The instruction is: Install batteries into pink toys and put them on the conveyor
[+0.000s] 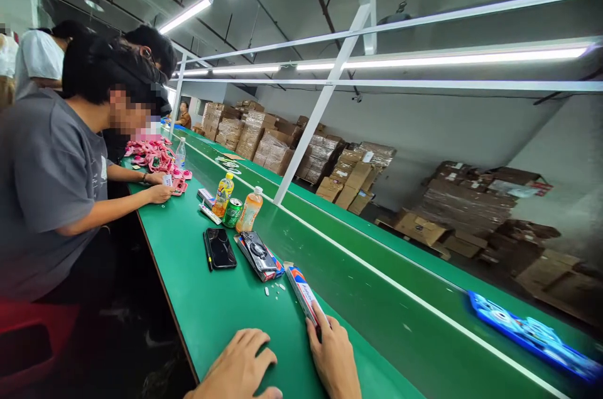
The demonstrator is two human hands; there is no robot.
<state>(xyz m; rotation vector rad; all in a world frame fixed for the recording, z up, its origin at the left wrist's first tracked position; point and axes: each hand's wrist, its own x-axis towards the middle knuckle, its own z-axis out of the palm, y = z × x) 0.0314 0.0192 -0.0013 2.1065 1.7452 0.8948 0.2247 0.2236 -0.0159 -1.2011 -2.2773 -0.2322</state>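
Observation:
My right hand point(333, 349) is closed around the near end of a long, narrow cardboard box point(301, 291), printed white, red and blue, at the edge of the green worktop beside the belt. Over the worktop, my left hand point(242, 361) has its fingers spread and nothing in it. Beyond the box lies a dark phone-like item with a round ring point(258, 250), resting on another printed box point(271, 274). Small white pieces point(274, 289) are scattered nearby. A black phone point(221, 248) lies further left, with a thin black and yellow pen-like tool point(207, 251) along its side.
A yellow-capped bottle point(223, 195), a green can point(232, 213) and an orange drink bottle point(249, 209) stand further along the worktop. A co-worker point(51, 179) sits at left by a pink pile point(153, 157). Blue items point(527, 330) lie on the green conveyor belt point(377, 298) at right.

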